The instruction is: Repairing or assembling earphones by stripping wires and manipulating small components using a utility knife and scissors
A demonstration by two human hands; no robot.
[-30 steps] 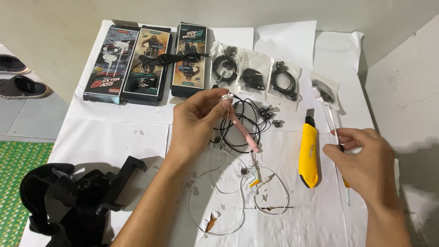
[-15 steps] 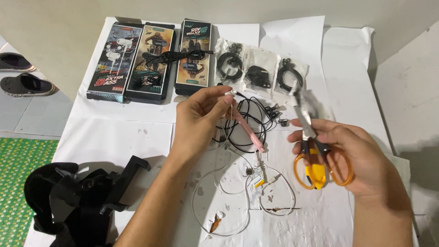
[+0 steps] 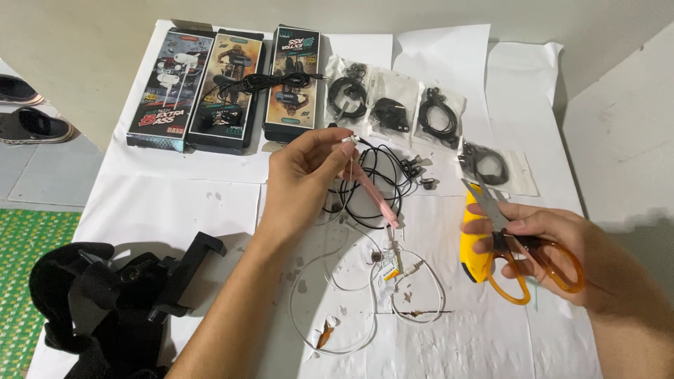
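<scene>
**Scissors in one hand, a thin cable pinched in the other**

The left hand (image 3: 305, 172), at the centre of the frame, pinches the white end of a thin cable (image 3: 351, 142) between thumb and fingertips and lifts it so that a pink strip (image 3: 372, 196) hangs slanting beneath, clear of the tangle of black wire (image 3: 382, 186) on the surface. Holding it up like this keeps the piece taut and separate from the rest. The right hand (image 3: 554, 253), at the right of the frame, grips a pair of orange-handled scissors (image 3: 523, 256) by the loops, blades pointing up and left toward the cable and slightly parted, though the angle makes that hard to judge. A yellow utility knife (image 3: 474, 245) lies just beside and partly under that hand.

White wire loops (image 3: 365, 309) with a small yellow-tagged part lie below the raised cable. Along the top sit three earphone boxes (image 3: 228, 88) and several clear bags of black cable (image 3: 393, 109), laid out in a row within reach.

The surface is a floor or low table covered in white paper sheets (image 3: 175, 203), marked with small dark flecks. A black strap harness (image 3: 105, 295) sits at the lower left; sandals (image 3: 28, 123) and a green mat (image 3: 28, 274) show at the left edge.
</scene>
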